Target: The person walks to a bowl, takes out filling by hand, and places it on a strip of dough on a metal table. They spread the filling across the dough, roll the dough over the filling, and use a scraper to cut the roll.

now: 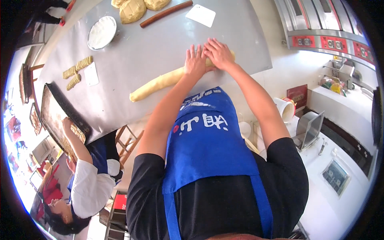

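Note:
A long, thick roll of pale yellow dough (160,82) lies on the steel table (156,46), slanting from near left up to the right. Both my hands rest on its right part, side by side with the fingertips almost meeting. My left hand (195,62) lies flat over the dough, fingers stretched out and pointing away from me. Just right of it, my right hand (219,54) presses on the dough with its fingers extended too. A short end of the roll shows beyond the right hand. Part of the dough under my palms is hidden.
Beyond the roll lie a brown rolling pin (166,14), a white scraper (201,16) and dough lumps (133,11). Left are a bowl of white powder (102,33), cut dough pieces (77,67) and another scraper (91,74). A co-worker (90,180) reaches into a dark tray (64,116).

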`<state>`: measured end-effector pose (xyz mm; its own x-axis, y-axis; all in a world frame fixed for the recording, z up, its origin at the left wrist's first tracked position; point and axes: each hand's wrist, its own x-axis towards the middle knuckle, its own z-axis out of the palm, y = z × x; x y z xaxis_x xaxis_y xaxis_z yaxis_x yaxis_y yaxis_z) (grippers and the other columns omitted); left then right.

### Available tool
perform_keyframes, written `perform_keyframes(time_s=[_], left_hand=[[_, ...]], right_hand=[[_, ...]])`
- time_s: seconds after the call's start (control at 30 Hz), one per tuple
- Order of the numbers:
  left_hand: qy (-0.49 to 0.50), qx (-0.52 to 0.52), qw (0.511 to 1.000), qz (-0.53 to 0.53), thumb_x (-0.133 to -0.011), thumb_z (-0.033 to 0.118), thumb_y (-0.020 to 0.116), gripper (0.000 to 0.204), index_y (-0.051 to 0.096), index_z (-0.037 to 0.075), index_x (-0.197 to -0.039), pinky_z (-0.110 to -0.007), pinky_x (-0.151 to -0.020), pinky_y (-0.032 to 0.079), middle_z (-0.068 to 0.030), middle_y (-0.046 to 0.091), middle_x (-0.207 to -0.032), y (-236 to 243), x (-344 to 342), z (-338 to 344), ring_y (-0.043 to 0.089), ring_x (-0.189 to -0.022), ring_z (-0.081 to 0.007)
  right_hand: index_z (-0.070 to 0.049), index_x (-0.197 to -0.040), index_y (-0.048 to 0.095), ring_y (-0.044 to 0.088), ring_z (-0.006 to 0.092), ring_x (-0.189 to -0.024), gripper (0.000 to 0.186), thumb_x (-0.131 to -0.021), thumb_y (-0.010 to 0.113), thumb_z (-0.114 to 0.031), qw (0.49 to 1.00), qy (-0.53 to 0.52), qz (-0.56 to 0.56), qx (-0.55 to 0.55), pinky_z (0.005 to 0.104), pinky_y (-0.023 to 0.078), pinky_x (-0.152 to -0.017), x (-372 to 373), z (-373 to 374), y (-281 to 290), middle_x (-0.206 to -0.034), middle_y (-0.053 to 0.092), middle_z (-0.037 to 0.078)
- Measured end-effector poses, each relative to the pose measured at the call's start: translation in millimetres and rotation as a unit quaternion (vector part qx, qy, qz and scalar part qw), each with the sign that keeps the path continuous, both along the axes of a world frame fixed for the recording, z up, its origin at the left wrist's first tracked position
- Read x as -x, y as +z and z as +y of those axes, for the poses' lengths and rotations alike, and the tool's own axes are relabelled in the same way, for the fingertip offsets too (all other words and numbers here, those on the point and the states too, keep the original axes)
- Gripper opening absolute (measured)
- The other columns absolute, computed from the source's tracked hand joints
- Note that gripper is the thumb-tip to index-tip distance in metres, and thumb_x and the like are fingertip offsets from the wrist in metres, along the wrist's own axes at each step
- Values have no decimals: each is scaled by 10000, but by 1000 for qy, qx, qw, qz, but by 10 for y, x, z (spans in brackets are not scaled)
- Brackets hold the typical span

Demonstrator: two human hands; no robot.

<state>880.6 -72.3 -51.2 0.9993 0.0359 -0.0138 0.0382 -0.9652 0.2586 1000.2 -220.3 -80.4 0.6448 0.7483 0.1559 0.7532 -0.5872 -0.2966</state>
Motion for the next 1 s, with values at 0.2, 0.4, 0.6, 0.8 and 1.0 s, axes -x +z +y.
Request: perform_keyframes(time_s=[0.2,0.4,0.6,0.8,1.0], left_hand=[[-92,-75,993,27,-801,629,789,1014,473,82,-1593,-600,-1229,356,-178,540,-1543,-364,375,-470,423,-1506,-451],[-18,-88,992,-93,-790,602,798,975,502,68,-1550,-504,-1048,494,-177,647,-1226,55,328,-490,620,-1232,-375],[-3,31,999,31,-795,644,827,778,667,97,-1325,-489,-901,566,-118,710,-1045,1,-29,-98,692,-1000,-337],[86,129,988,-14,-752,596,890,806,665,78,-1327,-503,-972,549,-153,732,-1149,136,-98,-52,689,-1112,-363],[88,36,995,0,-709,673,861,1176,414,56,-1604,-554,-1201,367,-204,542,-1513,256,-331,-571,476,-1442,-397]], right_hand=[[-59,-1484,598,500,388,-1468,615,-1010,663,-444,990,132,52,-6,550,371,-1218,313,-845,273,-1496,614,175],[-60,-1577,484,420,377,-1510,896,-864,807,-496,982,186,21,15,551,318,-1267,-137,-1223,504,-1550,520,191],[-91,-1334,646,660,332,-1107,703,-758,894,-409,959,273,77,-10,454,558,-960,-747,-1005,239,-1131,684,132],[-100,-1346,659,686,345,-1133,669,-796,886,-404,953,272,129,40,456,573,-933,-1202,-691,611,-1216,697,142],[-22,-1543,523,535,327,-1461,744,-991,754,-463,901,-53,347,-255,455,449,-1200,-1312,-1351,109,-1544,573,190]])
